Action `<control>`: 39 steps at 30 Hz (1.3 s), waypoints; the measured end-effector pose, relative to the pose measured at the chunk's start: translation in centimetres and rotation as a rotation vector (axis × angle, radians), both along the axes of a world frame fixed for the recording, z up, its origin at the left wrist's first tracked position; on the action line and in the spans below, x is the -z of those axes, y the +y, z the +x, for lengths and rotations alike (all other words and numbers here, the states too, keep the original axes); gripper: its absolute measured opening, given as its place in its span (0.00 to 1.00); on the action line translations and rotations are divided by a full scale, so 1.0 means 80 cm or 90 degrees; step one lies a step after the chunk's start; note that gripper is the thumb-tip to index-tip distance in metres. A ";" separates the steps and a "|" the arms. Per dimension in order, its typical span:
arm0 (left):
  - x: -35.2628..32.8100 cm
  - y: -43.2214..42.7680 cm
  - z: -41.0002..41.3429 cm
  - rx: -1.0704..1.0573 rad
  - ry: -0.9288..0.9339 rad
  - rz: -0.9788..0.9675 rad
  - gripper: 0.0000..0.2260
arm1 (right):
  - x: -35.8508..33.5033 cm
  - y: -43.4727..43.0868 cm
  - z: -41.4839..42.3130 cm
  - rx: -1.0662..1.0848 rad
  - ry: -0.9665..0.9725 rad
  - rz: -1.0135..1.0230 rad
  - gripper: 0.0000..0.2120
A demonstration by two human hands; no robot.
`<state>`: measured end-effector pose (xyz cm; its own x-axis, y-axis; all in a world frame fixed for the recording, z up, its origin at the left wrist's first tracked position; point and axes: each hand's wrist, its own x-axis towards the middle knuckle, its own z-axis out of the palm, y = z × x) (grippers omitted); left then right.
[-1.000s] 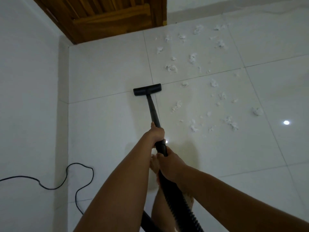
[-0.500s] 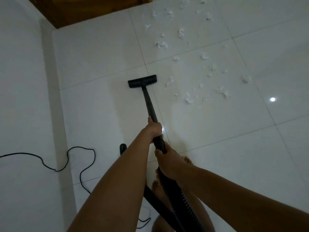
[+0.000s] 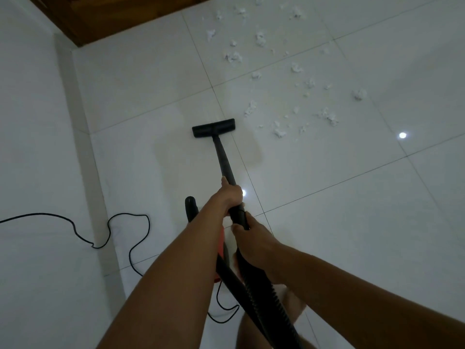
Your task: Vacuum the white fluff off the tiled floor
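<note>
Both hands hold a black vacuum wand (image 3: pixel 224 163). My left hand (image 3: pixel 230 195) grips it higher up the tube, and my right hand (image 3: pixel 247 239) grips it lower, where the ribbed hose (image 3: pixel 266 290) begins. The flat black nozzle head (image 3: pixel 214 127) rests on the white tiled floor (image 3: pixel 339 222). Several clumps of white fluff (image 3: pixel 280 132) lie scattered to the right of the nozzle and beyond it, up to the top of the view. The nearest clump (image 3: pixel 250 108) sits just up and right of the nozzle, apart from it.
A white wall (image 3: pixel 32 147) runs along the left. A wooden door (image 3: pixel 113 16) closes the far corner. A black power cord (image 3: pixel 120 230) loops over the floor at lower left. The red and black vacuum body (image 3: pixel 220 244) sits under my arms, near my bare legs.
The nozzle has been drawn back toward me, away from the tile joint and the fluff. The red vacuum body and more of the cord have come into view. Both hands keep their grip.
</note>
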<state>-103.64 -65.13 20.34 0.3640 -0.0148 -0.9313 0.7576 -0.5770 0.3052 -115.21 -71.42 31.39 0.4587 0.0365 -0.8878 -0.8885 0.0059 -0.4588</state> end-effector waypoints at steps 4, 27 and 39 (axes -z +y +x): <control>-0.008 -0.005 -0.029 0.011 0.001 0.008 0.33 | -0.005 -0.005 -0.029 0.012 -0.001 0.002 0.22; -0.025 -0.090 -0.193 0.114 0.031 0.002 0.35 | -0.017 -0.063 -0.200 0.062 0.004 -0.060 0.20; -0.012 -0.094 -0.166 0.104 0.029 -0.008 0.35 | 0.008 -0.066 -0.174 0.058 0.005 -0.057 0.22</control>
